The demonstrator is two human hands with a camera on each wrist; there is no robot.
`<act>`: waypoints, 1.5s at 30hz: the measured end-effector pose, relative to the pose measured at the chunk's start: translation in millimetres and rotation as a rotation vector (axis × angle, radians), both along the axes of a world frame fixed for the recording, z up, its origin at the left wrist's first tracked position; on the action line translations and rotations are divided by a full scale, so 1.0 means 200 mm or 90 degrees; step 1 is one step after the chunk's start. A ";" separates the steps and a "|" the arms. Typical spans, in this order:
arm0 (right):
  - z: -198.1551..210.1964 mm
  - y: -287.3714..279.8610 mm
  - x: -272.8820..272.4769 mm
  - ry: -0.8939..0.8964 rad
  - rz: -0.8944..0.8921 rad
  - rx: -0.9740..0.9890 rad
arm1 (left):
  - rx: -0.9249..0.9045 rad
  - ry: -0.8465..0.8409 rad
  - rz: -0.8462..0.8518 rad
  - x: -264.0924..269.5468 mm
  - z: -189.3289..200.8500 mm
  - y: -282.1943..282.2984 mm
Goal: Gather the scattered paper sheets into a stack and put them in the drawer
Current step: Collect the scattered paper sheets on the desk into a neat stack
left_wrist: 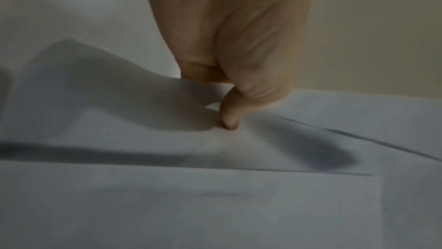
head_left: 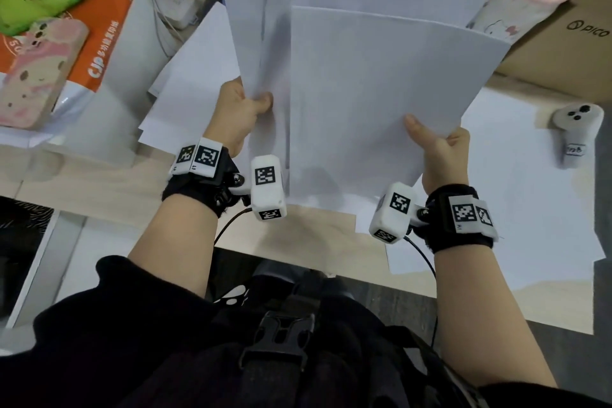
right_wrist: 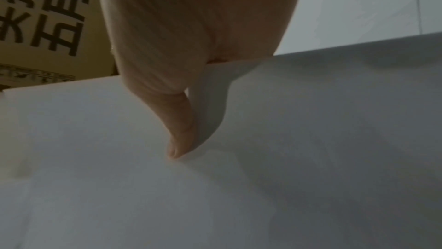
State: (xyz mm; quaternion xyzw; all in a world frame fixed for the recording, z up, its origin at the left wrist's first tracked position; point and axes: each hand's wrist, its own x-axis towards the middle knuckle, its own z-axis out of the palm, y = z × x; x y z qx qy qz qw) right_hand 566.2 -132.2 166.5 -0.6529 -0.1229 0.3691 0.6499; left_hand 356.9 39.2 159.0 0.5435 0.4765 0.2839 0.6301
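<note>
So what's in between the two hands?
Only white paper sheets, seen in the head view: the left hand pinches one bunch, the right hand another.

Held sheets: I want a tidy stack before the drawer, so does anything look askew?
Yes. The sheet pinched by the right hand is rotated against the sheets held by the left hand, edges unaligned. More loose sheets lie on the desk.

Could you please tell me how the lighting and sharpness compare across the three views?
Head view: evenly bright and fairly sharp, with wide-angle bending at the edges; the left hand and right hand cast soft shadows on the white paper sheets. Left wrist view: dim, soft, with long dark shadows across the paper. Right wrist view: also dim and grainy, thumb close and blurred.
</note>
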 end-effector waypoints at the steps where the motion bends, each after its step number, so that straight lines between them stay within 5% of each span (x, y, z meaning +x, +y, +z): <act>1: 0.01 0.00 0.00 -0.008 -0.002 -0.003 | 0.013 -0.010 0.019 0.00 0.03 0.00; 12: 0.25 -0.01 -0.01 -0.075 0.002 0.071 | 0.067 -0.006 -0.090 0.04 0.29 -0.08; 17: 0.25 -0.03 0.00 -0.072 -0.028 0.078 | 0.018 0.010 -0.126 0.07 0.27 -0.15; 22: 0.21 -0.05 0.02 -0.061 -0.065 0.081 | -0.086 -0.092 -0.128 0.08 0.25 -0.20; 30: 0.22 0.00 0.03 -0.113 -0.054 0.052 | 0.056 0.046 -0.124 0.17 0.22 -0.21; 36: 0.32 0.09 0.05 -0.147 -0.078 0.101 | 0.083 -0.061 -0.083 0.21 0.34 -0.14; 45: 0.36 0.17 0.10 -0.131 -0.066 0.076 | 0.158 -0.054 -0.099 0.27 0.43 0.02</act>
